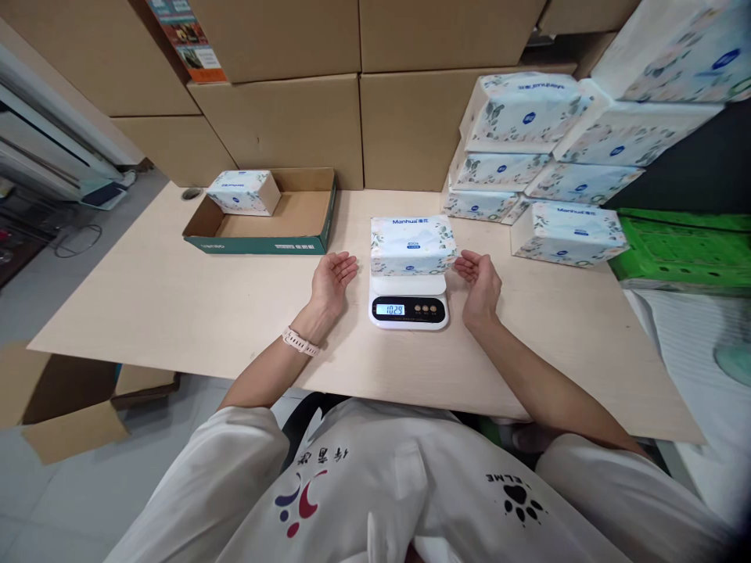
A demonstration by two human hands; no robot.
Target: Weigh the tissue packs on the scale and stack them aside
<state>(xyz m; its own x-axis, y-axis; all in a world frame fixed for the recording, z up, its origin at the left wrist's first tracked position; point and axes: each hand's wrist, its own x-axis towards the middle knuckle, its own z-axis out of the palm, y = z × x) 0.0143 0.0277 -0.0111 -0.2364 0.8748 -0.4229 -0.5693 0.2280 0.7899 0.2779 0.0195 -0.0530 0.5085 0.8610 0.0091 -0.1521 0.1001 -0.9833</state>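
Note:
A white floral pack of tissues (413, 246) rests on a white digital scale (407, 313), whose lit display appears to read 1029. My left hand (332, 280) lies on the table to the left of the scale, palm turned inward, fingers stretched out and holding nothing. On the other side, my right hand (479, 285) is also open, its fingertips close to the pack's right edge; whether they touch it I cannot tell. Both hands frame the pack without gripping it.
A shallow green cardboard tray (258, 244) at the left holds one tissue pack (245, 192). More tissue packs (525, 113) are stacked at the back right, near a green crate (680, 254). Cardboard boxes (282, 129) wall off the back. An open carton (70, 391) sits on the floor.

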